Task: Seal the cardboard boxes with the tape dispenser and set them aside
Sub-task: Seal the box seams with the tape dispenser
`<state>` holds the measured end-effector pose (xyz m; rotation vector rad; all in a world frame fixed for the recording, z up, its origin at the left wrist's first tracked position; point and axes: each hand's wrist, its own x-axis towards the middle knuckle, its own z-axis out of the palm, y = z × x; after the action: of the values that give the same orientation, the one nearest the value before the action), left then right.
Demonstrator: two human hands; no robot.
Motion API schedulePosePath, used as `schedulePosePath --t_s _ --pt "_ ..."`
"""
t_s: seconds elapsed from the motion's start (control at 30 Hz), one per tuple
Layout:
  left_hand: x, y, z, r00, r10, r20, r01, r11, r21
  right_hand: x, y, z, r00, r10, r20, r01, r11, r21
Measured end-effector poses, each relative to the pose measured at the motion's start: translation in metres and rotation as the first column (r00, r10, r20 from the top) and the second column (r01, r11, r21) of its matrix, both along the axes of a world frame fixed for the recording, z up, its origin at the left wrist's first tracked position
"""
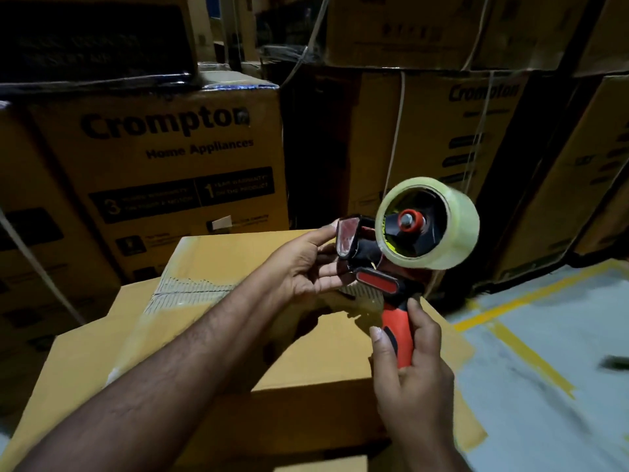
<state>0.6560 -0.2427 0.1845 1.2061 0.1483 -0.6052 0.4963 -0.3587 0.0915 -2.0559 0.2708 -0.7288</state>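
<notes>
Right hand grips the tape dispenser by its handle; left hand, fingers straight, touches its front.

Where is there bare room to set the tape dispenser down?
On the box, the top is bare between the left forearm and right hand, and left of the forearm. The floor to its right is bare but for yellow lines and a blurred dark thing. Behind, stacked boxes crowd close.
</notes>
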Motion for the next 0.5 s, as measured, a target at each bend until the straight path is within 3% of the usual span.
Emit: schedulePosePath --t_s 0.3,0.5 --pt "0.041 -0.001 -0.007 0.933 0.357 0.037 -0.357 0.934 0.015 0.083 -0.059 0.022 0.949 0.305 -0.080 -0.313 0.942 -0.120" --pt "0.069 -0.007 -0.007 0.958 0.283 0.049 -0.285 0.956 0.063 0.103 -0.080 0.028 0.952 0.298 -0.073 -0.306 0.941 -0.146"
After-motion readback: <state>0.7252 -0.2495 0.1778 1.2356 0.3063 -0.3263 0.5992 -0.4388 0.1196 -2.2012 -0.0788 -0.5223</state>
